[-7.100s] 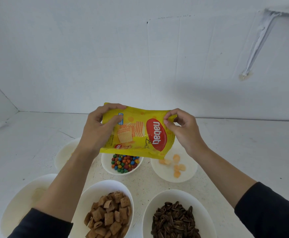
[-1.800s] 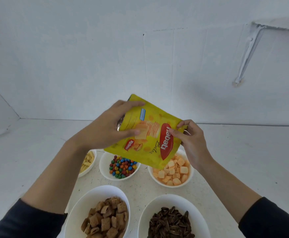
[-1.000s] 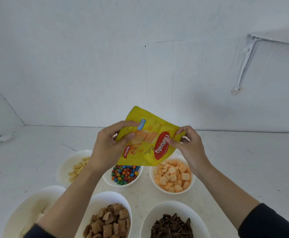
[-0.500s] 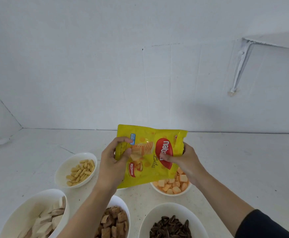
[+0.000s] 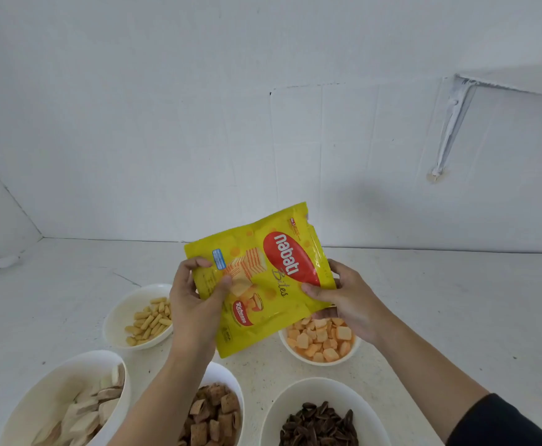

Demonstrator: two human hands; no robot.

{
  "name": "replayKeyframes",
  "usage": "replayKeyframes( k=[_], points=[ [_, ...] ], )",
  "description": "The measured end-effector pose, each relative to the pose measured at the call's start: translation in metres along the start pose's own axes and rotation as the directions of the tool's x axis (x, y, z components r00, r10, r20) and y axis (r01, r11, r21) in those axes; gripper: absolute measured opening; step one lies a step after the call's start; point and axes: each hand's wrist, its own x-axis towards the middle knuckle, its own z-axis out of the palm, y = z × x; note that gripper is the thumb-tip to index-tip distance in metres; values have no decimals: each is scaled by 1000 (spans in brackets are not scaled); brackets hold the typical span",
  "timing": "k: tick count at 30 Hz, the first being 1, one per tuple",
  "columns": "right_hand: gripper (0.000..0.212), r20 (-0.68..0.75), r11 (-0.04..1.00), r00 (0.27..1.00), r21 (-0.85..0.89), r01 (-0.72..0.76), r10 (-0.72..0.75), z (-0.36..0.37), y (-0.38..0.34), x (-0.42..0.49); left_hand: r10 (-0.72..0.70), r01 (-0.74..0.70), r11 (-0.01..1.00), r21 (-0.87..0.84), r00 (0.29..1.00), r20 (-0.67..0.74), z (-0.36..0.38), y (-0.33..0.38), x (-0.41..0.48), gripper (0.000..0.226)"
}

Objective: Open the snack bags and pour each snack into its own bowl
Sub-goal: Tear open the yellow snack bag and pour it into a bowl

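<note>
A yellow Nabati Bites snack bag (image 5: pixel 260 281) is held up above the bowls, tilted with its top corner up and to the right. My left hand (image 5: pixel 195 300) grips its left edge, thumb on the front. My right hand (image 5: pixel 346 297) pinches its right edge. Below the bag, a white bowl (image 5: pixel 324 360) holds orange wafer cubes. The bag hides the bowl of coloured candies behind it.
White bowls stand on the white counter: stick biscuits (image 5: pixel 128 317) at left, pale pieces (image 5: pixel 54 397) at front left, brown squares (image 5: pixel 231 387) at front centre, dark seeds (image 5: pixel 295 403) at front right. A white wall rises behind.
The wafer bowl went from a few pieces to full. The bag has since been tipped back and raised above the bowl, and both hands have shifted along its edges.
</note>
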Motion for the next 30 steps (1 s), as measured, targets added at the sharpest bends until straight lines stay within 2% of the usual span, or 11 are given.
replayKeyframes(
  k=[5,9,11,14,17,19,22,24,26,27,30],
  points=[
    [29,-172,993,978,-29,114,-117,-1,-6,5,76,-122,938,324,986,151,-6,4,2,60],
    [21,-224,981,956,-71,180,-191,-2,-14,6,28,-210,719,662,961,274,-20,7,10,71],
    [17,-212,974,953,-116,196,-218,-4,-18,7,-7,-187,756,628,956,293,-24,9,15,64],
    [15,-195,960,945,-150,234,-261,-7,-29,8,-63,-71,882,465,962,267,-27,14,27,27],
    [10,-133,946,949,-196,259,-287,-5,-37,6,-144,-34,866,500,939,313,-34,20,40,25],
    [11,-97,943,953,-207,262,-287,-4,-39,6,-167,-105,805,584,904,393,-41,26,45,28],
    [13,-59,941,956,-205,270,-287,-4,-45,5,-106,-344,669,659,834,542,-42,41,48,44],
    [10,3,940,962,-214,266,-271,1,-49,4,-72,-447,694,564,737,672,-35,53,44,53],
    [9,72,936,965,-237,262,-252,9,-50,3,-55,-452,762,465,670,741,-20,61,37,51],
    [9,97,931,964,-253,264,-247,13,-50,3,-25,-448,782,434,672,740,-12,65,32,49],
    [9,108,931,960,-239,277,-258,20,-55,-2,101,-425,817,390,771,629,4,72,21,36]
  ],
)
